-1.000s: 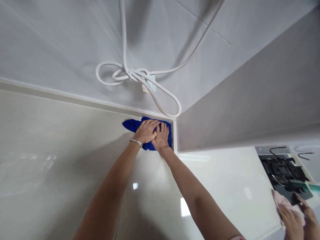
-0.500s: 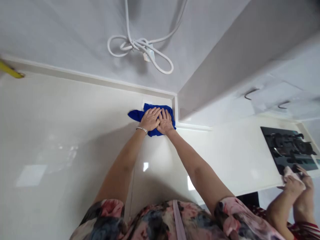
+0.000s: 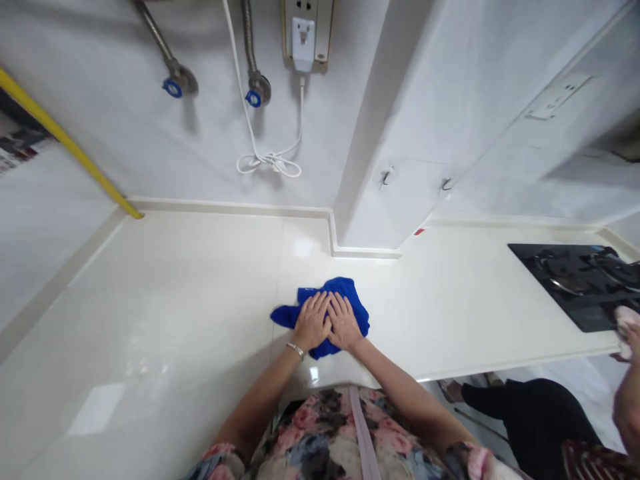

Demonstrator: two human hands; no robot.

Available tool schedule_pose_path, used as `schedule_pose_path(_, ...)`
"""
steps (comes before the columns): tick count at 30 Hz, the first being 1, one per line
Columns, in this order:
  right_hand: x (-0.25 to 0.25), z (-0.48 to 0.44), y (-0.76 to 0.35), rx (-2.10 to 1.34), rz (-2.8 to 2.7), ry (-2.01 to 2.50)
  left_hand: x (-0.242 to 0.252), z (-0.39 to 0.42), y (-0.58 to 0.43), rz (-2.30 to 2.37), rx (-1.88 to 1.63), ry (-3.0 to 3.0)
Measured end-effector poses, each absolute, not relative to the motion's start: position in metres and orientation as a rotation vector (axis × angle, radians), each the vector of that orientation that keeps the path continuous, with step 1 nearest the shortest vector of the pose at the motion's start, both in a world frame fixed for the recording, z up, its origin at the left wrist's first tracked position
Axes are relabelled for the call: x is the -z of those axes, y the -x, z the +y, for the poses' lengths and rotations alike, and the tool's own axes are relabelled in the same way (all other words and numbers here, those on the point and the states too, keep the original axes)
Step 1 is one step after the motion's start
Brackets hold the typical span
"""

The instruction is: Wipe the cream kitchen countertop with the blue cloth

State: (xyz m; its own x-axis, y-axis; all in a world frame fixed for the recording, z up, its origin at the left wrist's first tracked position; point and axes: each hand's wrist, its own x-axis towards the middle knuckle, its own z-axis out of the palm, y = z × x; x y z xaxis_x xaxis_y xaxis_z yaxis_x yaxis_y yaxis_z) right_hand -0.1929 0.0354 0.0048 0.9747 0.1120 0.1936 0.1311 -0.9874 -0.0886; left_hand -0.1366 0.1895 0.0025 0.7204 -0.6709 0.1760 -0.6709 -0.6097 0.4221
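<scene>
A blue cloth (image 3: pixel 345 293) lies crumpled on the white countertop (image 3: pixel 200 287), in front of the inner corner of the wall. My left hand (image 3: pixel 312 322) and my right hand (image 3: pixel 343 323) press flat on it side by side, fingers spread, thumbs touching. A bracelet circles my left wrist. The cloth sticks out to the left and beyond my fingertips.
A black gas hob (image 3: pixel 575 280) is set into the counter at right, where another person's hand (image 3: pixel 627 330) holds a pink cloth. A wall column (image 3: pixel 370 153) juts out behind. Pipes with blue valves (image 3: pixel 173 87), a socket (image 3: pixel 303 37) and a coiled white cable (image 3: pixel 270 162) are on the wall. A yellow pipe (image 3: pixel 65 140) runs at left.
Both hands have dragged the blue cloth from the inner wall corner back toward me, to the middle of the counter. The view has pulled back and tilted up.
</scene>
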Motion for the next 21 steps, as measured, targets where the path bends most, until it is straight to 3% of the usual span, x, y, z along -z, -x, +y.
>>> schedule_pose_path(11,0.002,0.0,0.284,0.117,-0.528,2.698,-0.003,0.21,0.233,-1.096,-0.078,-2.561)
schedule_pose_path(21,-0.015,0.006,0.287,0.06,-0.484,2.776,-0.027,0.238,0.185,-1.283,0.146,-2.566)
